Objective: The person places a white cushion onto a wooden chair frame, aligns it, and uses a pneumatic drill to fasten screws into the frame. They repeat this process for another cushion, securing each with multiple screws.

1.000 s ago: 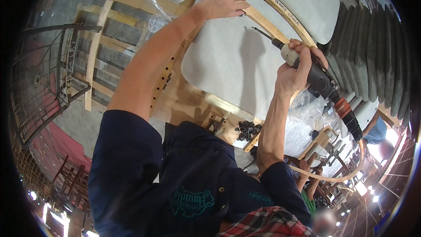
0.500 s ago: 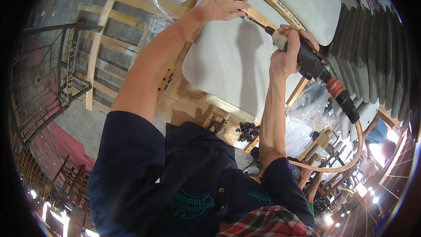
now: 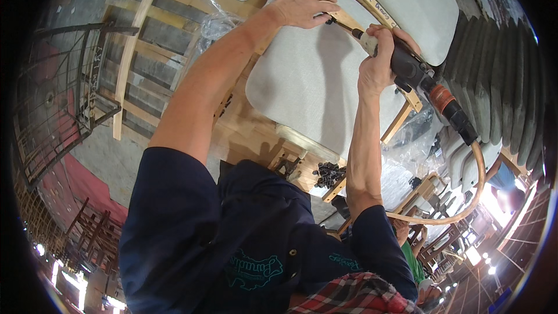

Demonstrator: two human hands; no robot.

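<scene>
My right hand [image 3: 378, 61] is wrapped round a black and grey air screwdriver [image 3: 410, 70]. Its long bit points left along a wooden strip at the far edge of a pale grey, rounded seat panel [image 3: 296, 75]. My left hand [image 3: 305, 4] lies over that far edge, fingers bent. At its lower fingertips is a small black part [image 3: 331, 21], close to the bit's tip; the hand partly hides how it sits. From the tool's orange coupling [image 3: 443, 99] a tan hose [image 3: 479, 180] loops down to the right.
Similar black parts lie in a pile [image 3: 329, 174] on the wooden bench [image 3: 244, 134]. A second grey panel [image 3: 418, 6] lies beyond the strip; a stack of dark panels [image 3: 494, 75] stands at right. A wooden pallet [image 3: 131, 64] and metal rack [image 3: 75, 81] are at left.
The view has shifted slightly, moving the bench and panels a little. Both hands keep their places, the screwdriver still beside the far strip. More of a person in green shows at lower right.
</scene>
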